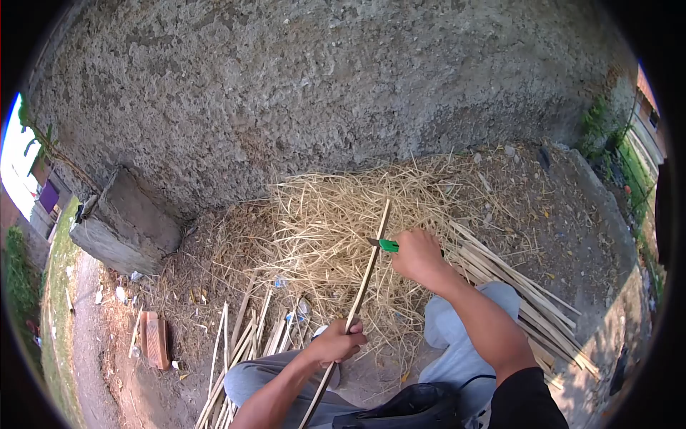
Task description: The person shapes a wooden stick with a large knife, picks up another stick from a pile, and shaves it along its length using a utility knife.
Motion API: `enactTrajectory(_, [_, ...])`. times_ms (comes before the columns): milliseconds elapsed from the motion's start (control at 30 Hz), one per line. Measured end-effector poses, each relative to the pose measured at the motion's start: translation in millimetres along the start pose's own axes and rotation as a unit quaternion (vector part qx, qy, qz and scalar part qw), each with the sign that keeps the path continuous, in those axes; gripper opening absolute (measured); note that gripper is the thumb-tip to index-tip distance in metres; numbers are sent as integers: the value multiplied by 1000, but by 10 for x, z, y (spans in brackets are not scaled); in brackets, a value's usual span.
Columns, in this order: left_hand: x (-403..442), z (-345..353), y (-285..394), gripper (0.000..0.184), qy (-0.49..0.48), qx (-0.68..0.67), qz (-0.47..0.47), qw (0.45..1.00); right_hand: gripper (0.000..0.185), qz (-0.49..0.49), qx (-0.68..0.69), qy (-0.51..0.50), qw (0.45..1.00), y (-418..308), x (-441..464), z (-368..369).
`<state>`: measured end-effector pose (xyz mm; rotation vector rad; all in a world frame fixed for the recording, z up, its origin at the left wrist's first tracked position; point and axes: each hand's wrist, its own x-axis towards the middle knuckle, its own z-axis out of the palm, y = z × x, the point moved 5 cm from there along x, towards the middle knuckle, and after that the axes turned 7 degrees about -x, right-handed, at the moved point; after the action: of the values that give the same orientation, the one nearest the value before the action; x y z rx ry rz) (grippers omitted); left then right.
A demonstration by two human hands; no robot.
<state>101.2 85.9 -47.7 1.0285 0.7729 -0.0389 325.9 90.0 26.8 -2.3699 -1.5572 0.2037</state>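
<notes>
My left hand [337,342] is closed round a long, thin bamboo strip [366,280], which slants from my lap up and away over a heap of shavings. In my right hand [416,254] is a knife with a green handle [389,245]. Its short dark blade [374,242] lies across the upper part of the strip and appears to touch it. Below the strip's far end spreads the pile of pale, curled shavings [321,222].
Split strips [525,286] lie bundled to my right, and more strips [236,343] lie at my left. A concrete block [128,222] stands by the rough wall [321,86]. A reddish-brown brick-like piece [154,339] rests on the dirt at left.
</notes>
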Motion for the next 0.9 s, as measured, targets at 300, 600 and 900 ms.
enactTrajectory(300, [108,45,26,34,-44,-86,-31,995,13,-44,-11,-33,998,37,-65,146])
enactTrajectory(600, [78,115,185,34,-103,-156,-40,982,18,43,247,-10,968,91,-36,60])
enactTrajectory(900, [211,-103,203,27,28,-52,2,998,22,16,395,47,917,411,83,7])
